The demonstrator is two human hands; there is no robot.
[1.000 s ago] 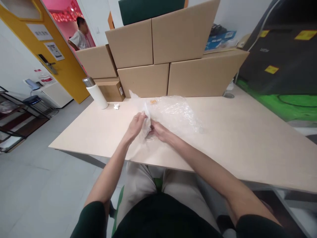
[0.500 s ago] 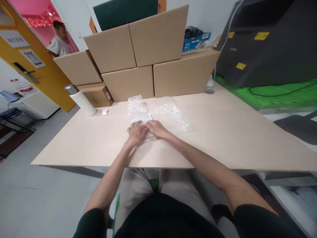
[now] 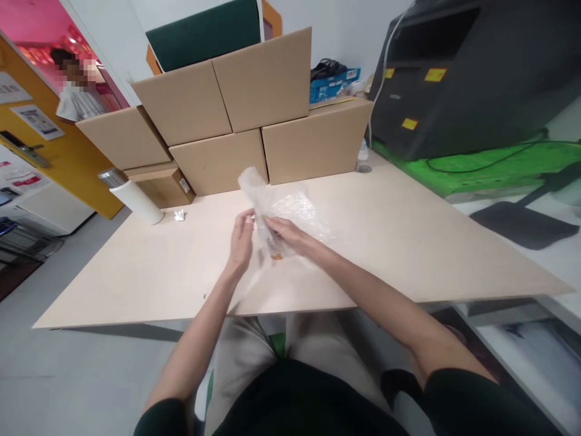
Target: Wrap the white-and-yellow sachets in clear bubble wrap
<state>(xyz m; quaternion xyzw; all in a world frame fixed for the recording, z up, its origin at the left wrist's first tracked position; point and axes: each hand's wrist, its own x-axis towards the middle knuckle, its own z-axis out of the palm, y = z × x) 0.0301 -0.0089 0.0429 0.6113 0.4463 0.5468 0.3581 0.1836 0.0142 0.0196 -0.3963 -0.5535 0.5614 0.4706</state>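
A sheet of clear bubble wrap lies on the pale table, its left part raised and folded over a bundle with a small orange patch at its near end. My right hand grips the folded wrap from the right, fingers closed on it. On the left side of the bundle, my left hand is upright with its fingers bent and somewhat apart, the fingertips close to the wrap's edge. What lies inside the wrap is hidden.
Stacked cardboard boxes line the table's back. At the left stand a white bottle and a crumpled white scrap. A dark machine rests on a green surface at the right. A person is beyond the doorway.
My left hand has come off the bundle and turned upright. The wrap's left part has been lifted and folded. The view has shifted, so the boxes sit further left.
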